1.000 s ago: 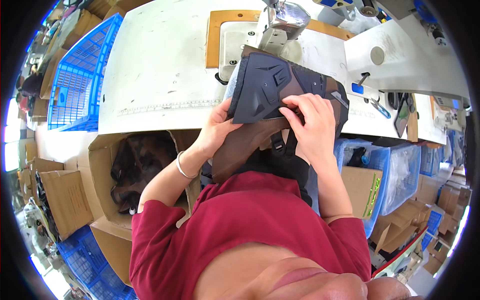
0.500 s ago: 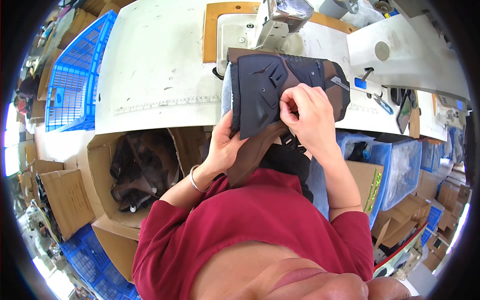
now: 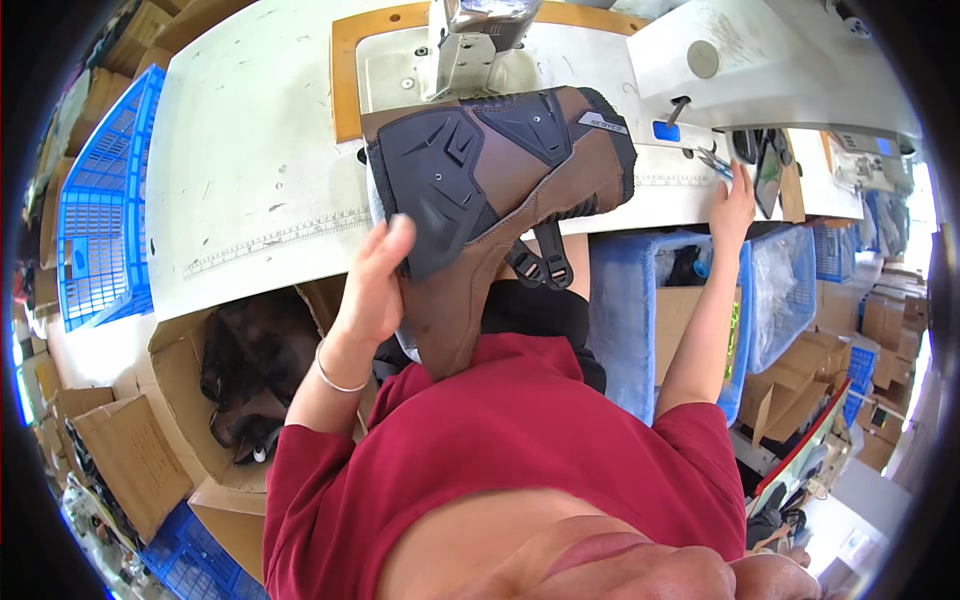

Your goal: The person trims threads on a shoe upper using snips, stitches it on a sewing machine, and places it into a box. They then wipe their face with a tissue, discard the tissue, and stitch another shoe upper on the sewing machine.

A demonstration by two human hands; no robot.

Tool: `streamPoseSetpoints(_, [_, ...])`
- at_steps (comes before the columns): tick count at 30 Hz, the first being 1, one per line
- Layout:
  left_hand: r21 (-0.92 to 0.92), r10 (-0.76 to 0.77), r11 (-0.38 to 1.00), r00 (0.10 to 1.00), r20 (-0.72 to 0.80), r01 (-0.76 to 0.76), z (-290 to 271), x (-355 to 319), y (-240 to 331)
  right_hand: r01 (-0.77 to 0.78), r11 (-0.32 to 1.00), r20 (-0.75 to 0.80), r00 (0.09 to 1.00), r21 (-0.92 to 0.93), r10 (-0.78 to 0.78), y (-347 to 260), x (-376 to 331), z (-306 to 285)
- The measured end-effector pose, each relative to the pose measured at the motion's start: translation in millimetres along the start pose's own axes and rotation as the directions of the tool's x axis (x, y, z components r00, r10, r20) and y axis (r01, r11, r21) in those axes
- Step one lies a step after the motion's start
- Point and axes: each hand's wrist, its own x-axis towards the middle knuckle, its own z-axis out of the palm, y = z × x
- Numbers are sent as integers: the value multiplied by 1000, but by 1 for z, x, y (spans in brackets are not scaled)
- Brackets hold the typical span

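A brown-and-black boot upper [image 3: 540, 210] lies on its side across the front edge of the white table, its lower part hanging towards my lap. Black moulded panels and a grey label show on it, and black straps with buckles dangle below. At its left edge my left hand [image 3: 372, 290] grips it, the thumb over the black panel and the other fingers partly hidden. Over on the right, my right hand [image 3: 733, 205] is empty, its fingers stretched out beside a pair of small blue-handled snips [image 3: 716, 163]. Whether the fingertips touch the snips is hard to tell.
Behind the boot upper stands a sewing machine [image 3: 480, 55]. Dark tools [image 3: 770, 170] lie right of the snips. A blue crate [image 3: 110, 210] is at the left; a carton [image 3: 165, 350] of dark pieces and a blue lined bin [image 3: 620, 300] stand below the table edge.
My right hand has left the boot upper and reached right to the snips. The view has shifted, and the upper's buckled straps now show. My left hand stays at its left edge.
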Motion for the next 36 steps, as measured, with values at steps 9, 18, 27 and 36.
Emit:
streamPoseSetpoints(9, [-86,-91,992,996,7,91,11,14,-4,170,982,-34,985,76,-168,16,22,4])
streamPoseSetpoints(18, [-44,86,995,989,-117,-92,20,9,-21,-333,327,322,943,885,89,-186,-52,-88])
streamPoseSetpoints(27, [-58,266,959,954,-138,-276,23,1,-42,-52,585,227,946,809,-230,-266,-89,-89])
streamPoseSetpoints(36, [-69,272,957,955,-121,-282,19,1,-42,-57,565,226,945,823,-235,-275,-87,-85])
